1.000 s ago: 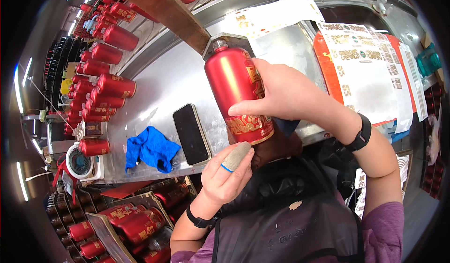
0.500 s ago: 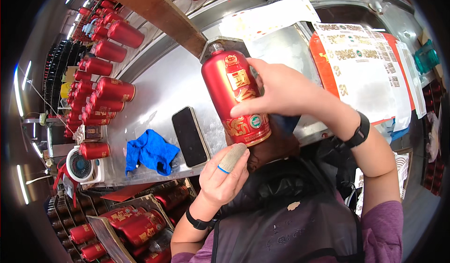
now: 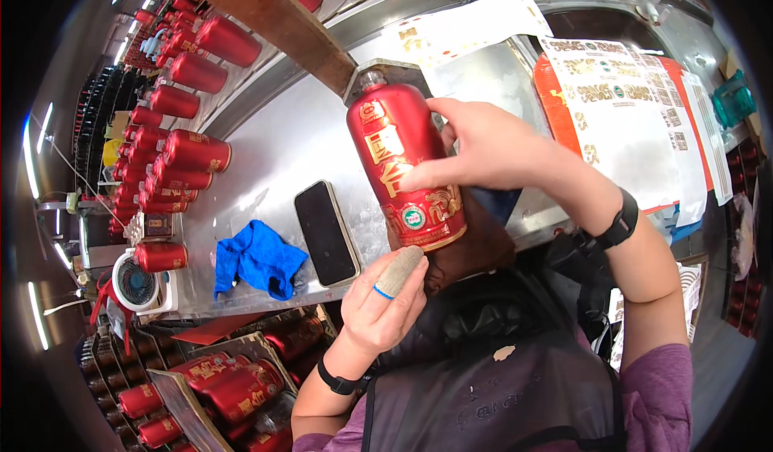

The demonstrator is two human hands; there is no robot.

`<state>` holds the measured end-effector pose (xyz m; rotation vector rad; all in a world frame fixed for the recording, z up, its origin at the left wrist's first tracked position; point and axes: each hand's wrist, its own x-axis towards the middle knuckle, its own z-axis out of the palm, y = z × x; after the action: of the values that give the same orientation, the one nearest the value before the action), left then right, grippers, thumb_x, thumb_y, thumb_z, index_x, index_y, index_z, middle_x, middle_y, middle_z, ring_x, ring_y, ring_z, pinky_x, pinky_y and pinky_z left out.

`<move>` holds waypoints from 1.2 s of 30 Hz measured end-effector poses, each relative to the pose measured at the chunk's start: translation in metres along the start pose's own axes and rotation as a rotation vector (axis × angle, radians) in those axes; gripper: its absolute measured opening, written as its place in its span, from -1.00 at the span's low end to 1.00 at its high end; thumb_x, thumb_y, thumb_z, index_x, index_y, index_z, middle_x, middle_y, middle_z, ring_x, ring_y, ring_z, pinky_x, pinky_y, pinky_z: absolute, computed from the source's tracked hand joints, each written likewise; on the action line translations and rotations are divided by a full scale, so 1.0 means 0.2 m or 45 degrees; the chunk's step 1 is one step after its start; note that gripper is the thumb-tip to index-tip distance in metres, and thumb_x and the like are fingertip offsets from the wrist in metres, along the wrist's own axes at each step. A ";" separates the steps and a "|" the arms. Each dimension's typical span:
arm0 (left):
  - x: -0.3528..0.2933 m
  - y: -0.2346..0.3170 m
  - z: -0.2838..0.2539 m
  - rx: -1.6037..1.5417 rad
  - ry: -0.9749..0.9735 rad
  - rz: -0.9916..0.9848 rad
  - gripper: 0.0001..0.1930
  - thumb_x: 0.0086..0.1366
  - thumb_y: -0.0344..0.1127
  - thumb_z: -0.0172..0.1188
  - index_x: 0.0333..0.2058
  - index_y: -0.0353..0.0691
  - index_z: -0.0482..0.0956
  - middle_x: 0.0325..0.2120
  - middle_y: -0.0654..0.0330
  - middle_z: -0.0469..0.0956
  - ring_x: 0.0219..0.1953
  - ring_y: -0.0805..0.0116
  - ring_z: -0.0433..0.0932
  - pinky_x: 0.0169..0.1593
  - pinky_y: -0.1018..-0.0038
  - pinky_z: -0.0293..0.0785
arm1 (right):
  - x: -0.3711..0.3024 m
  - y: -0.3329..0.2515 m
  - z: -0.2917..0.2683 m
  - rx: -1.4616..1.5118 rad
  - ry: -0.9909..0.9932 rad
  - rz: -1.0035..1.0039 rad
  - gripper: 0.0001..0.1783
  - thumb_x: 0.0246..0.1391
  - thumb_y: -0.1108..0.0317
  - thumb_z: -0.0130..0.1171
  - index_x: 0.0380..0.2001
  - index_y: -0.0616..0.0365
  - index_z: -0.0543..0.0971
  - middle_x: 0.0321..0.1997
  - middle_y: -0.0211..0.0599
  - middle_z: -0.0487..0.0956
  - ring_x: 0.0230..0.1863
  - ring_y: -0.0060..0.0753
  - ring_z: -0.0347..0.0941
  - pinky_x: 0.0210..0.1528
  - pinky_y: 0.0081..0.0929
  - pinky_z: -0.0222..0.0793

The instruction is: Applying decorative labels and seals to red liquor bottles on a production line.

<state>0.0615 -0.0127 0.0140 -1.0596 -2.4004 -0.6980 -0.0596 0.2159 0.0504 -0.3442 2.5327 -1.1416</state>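
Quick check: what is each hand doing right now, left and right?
Left hand: loosely curled, its sleeved thumb at the base of the red ceramic bottle with gold lettering.
Right hand: closed around that bottle's side, holding it.
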 end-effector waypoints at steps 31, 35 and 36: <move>0.00 0.01 0.01 0.003 0.009 0.020 -0.67 0.00 -0.66 0.29 -0.18 -0.37 0.67 -0.21 -0.02 0.65 -0.18 0.03 0.65 -0.10 0.31 0.63 | 0.08 0.20 0.07 0.955 -0.325 -0.023 -0.08 -0.16 -0.08 0.51 0.11 0.39 0.42 -0.21 -0.23 0.64 -0.17 -0.48 0.58 -0.12 -0.54 0.49; 0.00 0.02 0.02 0.016 0.004 0.021 -0.67 0.00 -0.65 0.29 -0.18 -0.37 0.67 -0.21 -0.01 0.65 -0.18 0.04 0.65 -0.10 0.31 0.63 | 0.07 0.18 0.12 1.023 -0.252 -0.093 -0.12 -0.20 -0.09 0.53 0.04 0.37 0.48 -0.16 -0.20 0.64 -0.13 -0.43 0.59 -0.05 -0.50 0.48; 0.00 0.01 0.02 0.012 0.000 0.029 -0.67 0.00 -0.65 0.29 -0.18 -0.38 0.67 -0.21 -0.02 0.65 -0.18 0.04 0.65 -0.10 0.31 0.63 | 0.07 0.18 0.13 0.903 -0.165 -0.107 -0.12 -0.21 -0.12 0.53 0.01 0.37 0.50 -0.14 -0.17 0.65 -0.12 -0.39 0.59 -0.05 -0.48 0.49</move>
<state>0.0624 -0.0078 0.0118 -1.0817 -2.3855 -0.6777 -0.0651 0.2168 0.0046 -0.3186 1.8552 -1.8714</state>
